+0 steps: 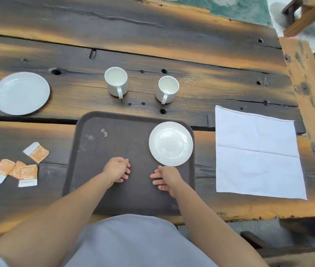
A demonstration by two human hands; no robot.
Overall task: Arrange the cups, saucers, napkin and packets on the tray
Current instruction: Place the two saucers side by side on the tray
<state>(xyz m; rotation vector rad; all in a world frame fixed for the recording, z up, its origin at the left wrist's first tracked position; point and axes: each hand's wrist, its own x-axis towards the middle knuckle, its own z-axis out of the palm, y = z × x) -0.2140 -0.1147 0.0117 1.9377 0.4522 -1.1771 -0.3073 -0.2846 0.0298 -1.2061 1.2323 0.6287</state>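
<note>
Your left hand (117, 169) and right hand (165, 179) are hovering loosely curled, empty, over the tray (99, 151); one saucer (171, 143) is sitting at its 2 o'clock, likely leaving room for the second saucer (21, 93) at 10, left cup (115, 81) and right cup (167, 89) at 12, napkin (256, 151) at 3, packets (27, 175) at 9

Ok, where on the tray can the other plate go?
The tray is bare at far left, between its left rim and the saucer. That saucer fills the far right; left hand and right hand crowd the near middle.

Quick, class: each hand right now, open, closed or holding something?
Left hand: open, loosely curled, holds nothing.
Right hand: open, holds nothing, near the round white saucer.
</note>
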